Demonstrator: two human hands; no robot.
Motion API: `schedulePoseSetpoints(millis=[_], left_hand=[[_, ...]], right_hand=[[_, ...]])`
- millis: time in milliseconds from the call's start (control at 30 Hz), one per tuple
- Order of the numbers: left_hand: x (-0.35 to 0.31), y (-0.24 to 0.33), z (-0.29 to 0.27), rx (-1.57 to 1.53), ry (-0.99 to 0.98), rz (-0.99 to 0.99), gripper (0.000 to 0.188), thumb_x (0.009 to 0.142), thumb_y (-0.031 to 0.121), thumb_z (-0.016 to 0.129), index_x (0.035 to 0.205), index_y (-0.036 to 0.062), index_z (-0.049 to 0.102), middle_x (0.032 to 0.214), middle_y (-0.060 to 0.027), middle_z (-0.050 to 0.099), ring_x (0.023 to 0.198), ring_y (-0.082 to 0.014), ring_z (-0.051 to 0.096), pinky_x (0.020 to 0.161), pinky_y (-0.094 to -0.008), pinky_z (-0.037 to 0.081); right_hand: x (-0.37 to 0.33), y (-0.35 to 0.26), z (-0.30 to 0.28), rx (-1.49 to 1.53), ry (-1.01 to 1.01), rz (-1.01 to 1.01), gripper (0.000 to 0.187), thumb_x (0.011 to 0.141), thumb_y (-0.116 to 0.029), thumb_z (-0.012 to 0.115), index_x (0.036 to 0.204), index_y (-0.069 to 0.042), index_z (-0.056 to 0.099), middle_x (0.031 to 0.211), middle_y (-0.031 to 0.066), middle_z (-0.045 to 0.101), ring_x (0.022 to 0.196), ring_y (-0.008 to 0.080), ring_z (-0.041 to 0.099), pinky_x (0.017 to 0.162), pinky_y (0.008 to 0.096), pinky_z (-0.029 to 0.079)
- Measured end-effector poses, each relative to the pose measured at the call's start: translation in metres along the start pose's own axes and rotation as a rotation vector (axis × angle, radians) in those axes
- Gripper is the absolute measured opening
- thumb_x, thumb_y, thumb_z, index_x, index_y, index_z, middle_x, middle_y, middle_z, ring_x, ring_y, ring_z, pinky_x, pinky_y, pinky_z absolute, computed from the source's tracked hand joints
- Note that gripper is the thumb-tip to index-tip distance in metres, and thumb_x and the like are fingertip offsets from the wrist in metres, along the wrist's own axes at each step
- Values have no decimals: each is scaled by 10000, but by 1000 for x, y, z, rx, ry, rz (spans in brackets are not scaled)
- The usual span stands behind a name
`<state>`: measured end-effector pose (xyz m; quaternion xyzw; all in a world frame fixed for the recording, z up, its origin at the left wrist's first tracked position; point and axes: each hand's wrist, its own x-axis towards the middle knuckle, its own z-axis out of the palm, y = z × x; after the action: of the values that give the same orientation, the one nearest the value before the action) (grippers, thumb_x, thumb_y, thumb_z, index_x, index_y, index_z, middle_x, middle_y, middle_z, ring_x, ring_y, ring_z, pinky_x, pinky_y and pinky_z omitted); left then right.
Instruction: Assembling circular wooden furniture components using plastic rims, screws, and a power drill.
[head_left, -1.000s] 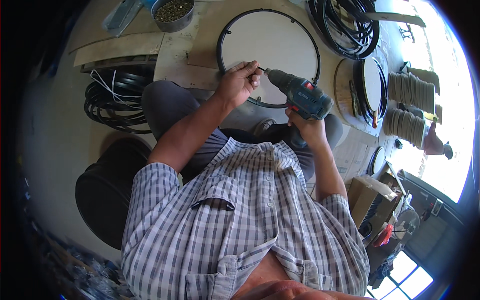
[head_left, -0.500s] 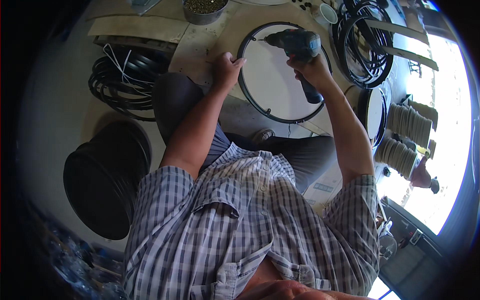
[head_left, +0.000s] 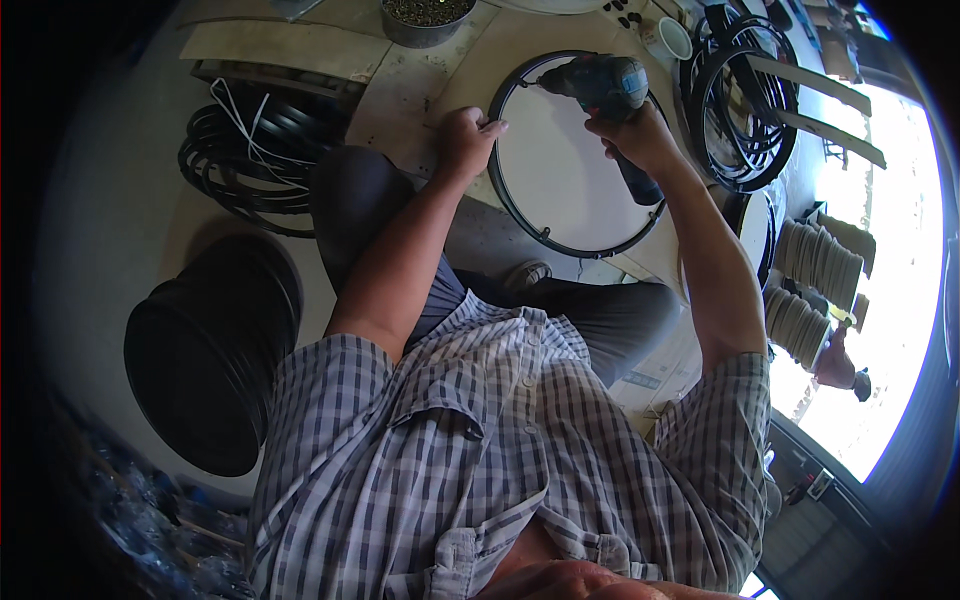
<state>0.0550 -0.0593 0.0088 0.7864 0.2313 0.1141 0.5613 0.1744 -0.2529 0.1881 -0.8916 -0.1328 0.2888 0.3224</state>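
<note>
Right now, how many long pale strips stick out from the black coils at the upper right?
2: an upper strip and a lower strip, both reaching right from the black coils. Others may be hidden.

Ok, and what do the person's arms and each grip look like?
The short, loose sleeves are checked in white and dark grey. Both forearms are bare, with nothing visibly strapped on. The left grip and right grip look ungloved.
</note>
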Motion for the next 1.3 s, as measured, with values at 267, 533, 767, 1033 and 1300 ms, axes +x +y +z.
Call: schedulePoseSetpoints(millis=[267, 533, 767, 1033, 1300], left_hand=[[0, 2, 1, -51, -4, -29, 388, 785, 277, 804, 669, -12, 573, 628, -196, 605, 563, -315, 592, 580, -430, 471], [-2, 5, -5, -32, 31, 39, 435, 819, 287, 789, 662, 1, 500, 560, -100, 500, 526, -175, 440, 531, -390, 396], [6, -13, 19, -70, 13, 47, 423, 828, 294, 777, 694, -17, 524, 607, -125, 549, 550, -192, 509, 545, -395, 414], [0, -17, -4, -870, -63, -478, 141, 960, 163, 487, 960, 78, 599, 806, -74, 667, 632, -136, 582, 592, -273, 492], [-36, 0, -8, -1121, -263, -391, 167, 1053, 136, 430, 1121, 74, 571, 1086, -146, 716, 864, -178, 700, 696, -269, 539]], right_hand=[[18, -41, -19, -356, -130, -6, 241, 834, -160, 726, 993, 8, 659, 694, 64, 643, 544, 152, 639, 541, 298, 543], [16, -63, -14, -642, -158, -84, 224, 825, -192, 664, 978, -31, 685, 696, 75, 683, 598, 175, 692, 617, 338, 560], [34, 67, 11, -215, 2, -31, 254, 824, -291, 718, 920, -56, 729, 658, 75, 695, 622, 172, 702, 609, 335, 554], [-125, 81, 102, 799, 187, -45, 210, 842, -65, 719, 1018, -47, 607, 821, 46, 624, 602, 149, 615, 525, 292, 511], [-183, 89, 122, 840, 218, 54, 194, 852, -44, 704, 1026, -3, 628, 833, 61, 644, 622, 149, 627, 589, 280, 510]])
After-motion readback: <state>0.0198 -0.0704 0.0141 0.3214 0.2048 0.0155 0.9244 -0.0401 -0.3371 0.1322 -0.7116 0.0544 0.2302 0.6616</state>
